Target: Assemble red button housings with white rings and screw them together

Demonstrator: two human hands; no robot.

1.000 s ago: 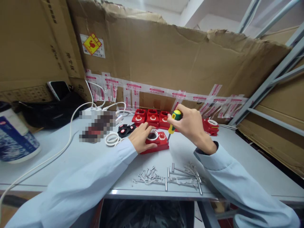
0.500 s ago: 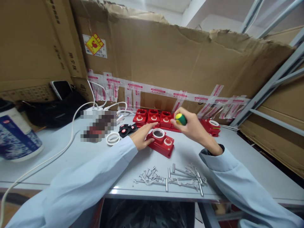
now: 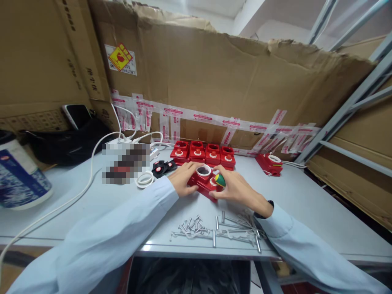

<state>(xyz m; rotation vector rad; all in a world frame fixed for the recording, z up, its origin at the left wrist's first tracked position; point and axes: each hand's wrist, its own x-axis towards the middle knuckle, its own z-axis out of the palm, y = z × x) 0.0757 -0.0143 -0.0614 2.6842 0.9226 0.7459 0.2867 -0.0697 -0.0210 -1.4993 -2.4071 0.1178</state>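
A red alarm box (image 3: 206, 187) with a white ring (image 3: 203, 170) round its dark opening sits on the table between both hands. My left hand (image 3: 184, 179) grips its left end, the thumb along the near side and the fingers over the far side. My right hand (image 3: 234, 185) is closed at its right end, thumb and fingers touching the casing. Tucked in that hand is a screwdriver (image 3: 219, 180) with a green and yellow handle; its shaft is not visible. Loose screws (image 3: 193, 225) and T-shaped metal keys (image 3: 235, 228) lie nearer the table's front edge.
Several similar red boxes (image 3: 197, 153) stand in a row behind, by the cardboard wall (image 3: 208, 73). Another red box (image 3: 270, 164) sits back right. White rings (image 3: 144, 179) and black parts (image 3: 163, 167) lie left. A white cable (image 3: 88, 185) crosses the table beside a large cup (image 3: 24, 175).
My right hand, with the screwdriver, has come down and left from above the back row to the right end of the red box. My left hand stays at the box.
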